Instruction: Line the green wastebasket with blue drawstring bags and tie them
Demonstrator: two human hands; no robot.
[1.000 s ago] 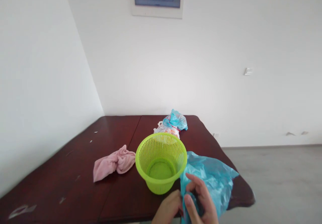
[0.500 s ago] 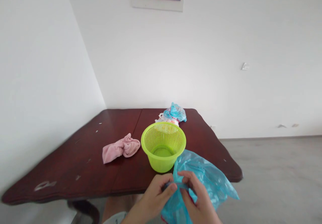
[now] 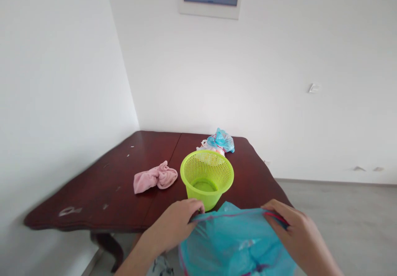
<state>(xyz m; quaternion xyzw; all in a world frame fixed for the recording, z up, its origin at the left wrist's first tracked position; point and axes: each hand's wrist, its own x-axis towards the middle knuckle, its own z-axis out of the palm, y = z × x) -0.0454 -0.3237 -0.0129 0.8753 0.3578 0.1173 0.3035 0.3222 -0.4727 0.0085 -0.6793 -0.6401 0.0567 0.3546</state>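
Blue plastic bag (image 3: pixel 235 245) hangs at the near edge of the table (image 3: pixel 114 201), on the wearer's side of the green basket (image 3: pixel 207 199), rim stretched crosswise between left hand (image 3: pixel 176 224) and right hand (image 3: pixel 293 226), each pinching one end, neither nearer.

I observe one blue plastic bag (image 3: pixel 237 241): thin, translucent, creased, with a pinkish-red band along its upper edge. That edge is stretched between the left hand (image 3: pixel 177 223) and the right hand (image 3: pixel 296 228); the body hangs below, at the near side of the table (image 3: pixel 114 201).
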